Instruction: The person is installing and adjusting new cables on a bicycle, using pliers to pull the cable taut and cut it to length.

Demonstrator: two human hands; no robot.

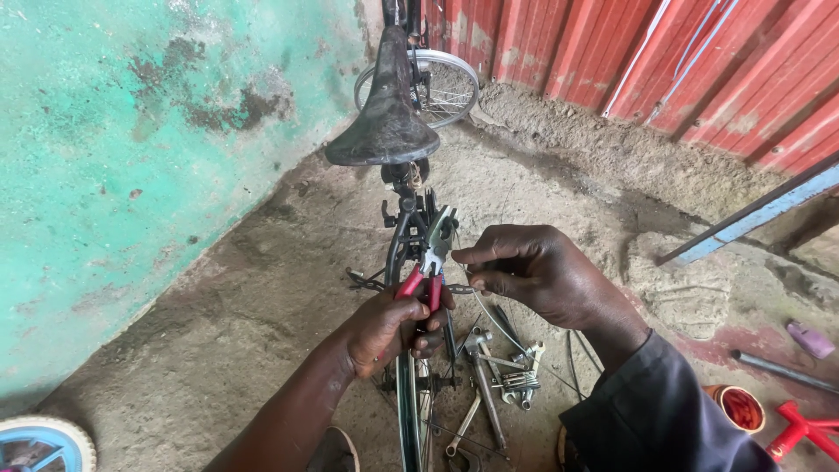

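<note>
1. At the far left bottom corner, part of a small wheel (pixel 39 441) with a white tyre and blue rim shows against the dirt floor (pixel 262 323), below a green painted wall (pixel 131 131).
2. A bicycle (pixel 405 253) stands in the middle, seen from behind and above; its black saddle (pixel 386 109) points away, and a wheel (pixel 428 83) shows beyond it near the red corrugated wall (pixel 612 52).
3. The left hand (pixel 389 330) is closed in a fist around the red handles of a pair of pliers (pixel 430 260). The pliers point up and slightly right, their metal nose just beside the frame below the saddle.
4. The right hand (pixel 533 271) is nearly closed, thumb and fingers pinched on something thin and small just right of the pliers' handles; what it is I cannot tell for sure, though a thin cable (pixel 498 328) runs down from there.
5. Below the hands, spanners and other metal tools (pixel 498 376) lie loose on the floor beside the rear tyre (pixel 407 411).
6. Further right, an orange cup (pixel 738 406) sits near a red tool (pixel 800 428), a grey rod (pixel 782 371) and a small purple object (pixel 810 339).
7. A blue bar (pixel 760 214) leans across the upper right.
</note>
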